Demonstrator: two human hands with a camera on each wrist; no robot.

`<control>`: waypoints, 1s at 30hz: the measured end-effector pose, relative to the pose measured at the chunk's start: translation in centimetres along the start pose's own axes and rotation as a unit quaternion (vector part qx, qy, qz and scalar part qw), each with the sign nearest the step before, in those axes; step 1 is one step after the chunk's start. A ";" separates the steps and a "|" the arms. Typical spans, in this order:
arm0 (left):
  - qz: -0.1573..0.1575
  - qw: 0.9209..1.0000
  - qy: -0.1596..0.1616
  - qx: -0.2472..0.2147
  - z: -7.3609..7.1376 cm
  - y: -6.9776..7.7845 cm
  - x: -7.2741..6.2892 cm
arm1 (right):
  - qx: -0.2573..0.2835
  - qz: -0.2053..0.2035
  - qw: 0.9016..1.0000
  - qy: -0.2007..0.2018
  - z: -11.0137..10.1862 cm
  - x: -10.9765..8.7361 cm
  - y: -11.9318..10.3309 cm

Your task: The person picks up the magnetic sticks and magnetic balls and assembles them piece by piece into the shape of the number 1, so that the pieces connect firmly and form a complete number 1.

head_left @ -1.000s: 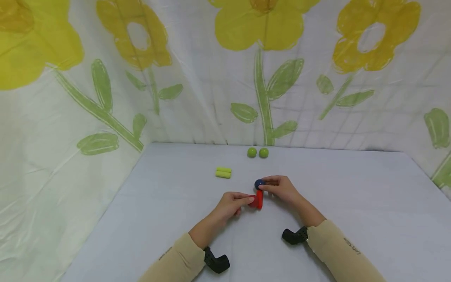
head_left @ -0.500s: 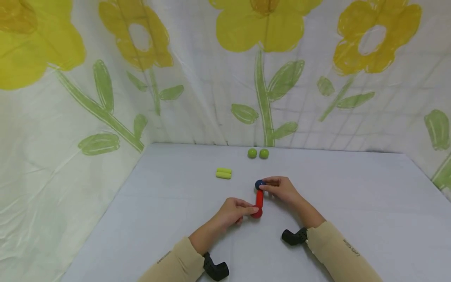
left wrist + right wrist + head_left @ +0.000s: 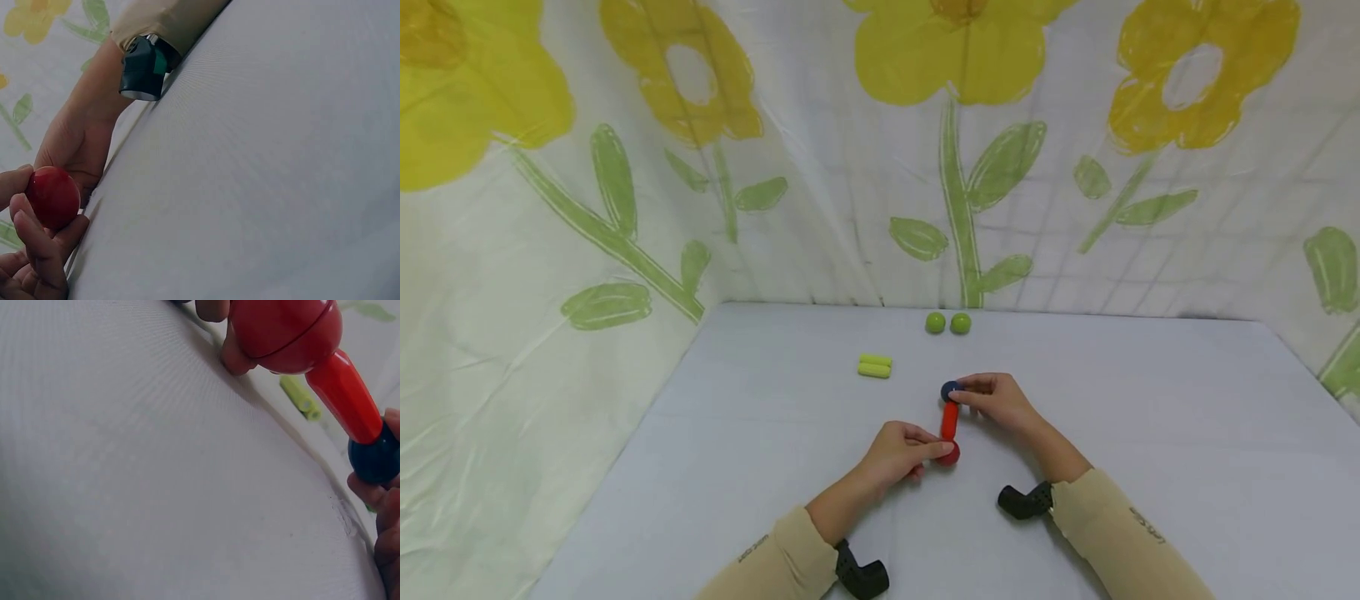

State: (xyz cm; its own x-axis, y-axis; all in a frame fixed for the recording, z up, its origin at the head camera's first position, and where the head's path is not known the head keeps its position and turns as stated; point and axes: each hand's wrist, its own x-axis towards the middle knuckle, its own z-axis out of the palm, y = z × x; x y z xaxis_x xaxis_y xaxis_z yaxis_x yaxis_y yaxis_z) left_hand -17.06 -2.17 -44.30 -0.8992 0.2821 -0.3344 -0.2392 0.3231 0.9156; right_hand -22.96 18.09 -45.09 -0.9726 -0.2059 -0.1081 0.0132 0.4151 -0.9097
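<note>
My left hand (image 3: 901,452) pinches a dark red ball (image 3: 952,454) between thumb and fingers. A bright red rod (image 3: 950,422) runs from that ball to a dark blue ball (image 3: 950,391), which the fingers of my right hand (image 3: 997,398) pinch. In the right wrist view the rod (image 3: 347,397) meets the red ball (image 3: 284,331) at one end and the blue ball (image 3: 376,456) at the other. The left wrist view shows the red ball (image 3: 55,197) between fingers; the rod is hidden there.
Two yellow-green rods (image 3: 875,366) lie side by side on the white table (image 3: 760,467), left of the hands. Two green balls (image 3: 947,323) sit near its back edge. Behind hangs a flower-printed cloth (image 3: 820,208).
My left hand has moved the red ball from beside the rod to the rod's near end. The right hand has stayed nearly still with the blue ball.
</note>
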 end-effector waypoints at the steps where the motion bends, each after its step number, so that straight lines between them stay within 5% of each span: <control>1: -0.001 1.000 0.001 -0.002 0.0 0.0 0.0 | -0.001 -0.002 1.000 0.000 0.0 0.0 0.0; 23: 0.018 1.000 0.002 -0.003 0.3 -0.1 0.2 | -0.032 -0.006 0.999 0.026 0.5 0.1 0.1; 30: 0.048 0.998 0.000 0.026 0.4 0.0 0.1 | -0.039 -0.008 0.999 0.026 0.6 0.1 0.1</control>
State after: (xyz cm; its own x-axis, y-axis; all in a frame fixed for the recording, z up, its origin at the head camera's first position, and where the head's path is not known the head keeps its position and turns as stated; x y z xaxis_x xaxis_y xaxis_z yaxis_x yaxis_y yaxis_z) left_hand -17.00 -1.83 -44.46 -0.9170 0.3146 -0.2453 -0.1321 0.3408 0.9308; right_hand -22.93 17.57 -45.42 -0.9832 -0.1681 -0.0705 -0.0193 0.4808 -0.8766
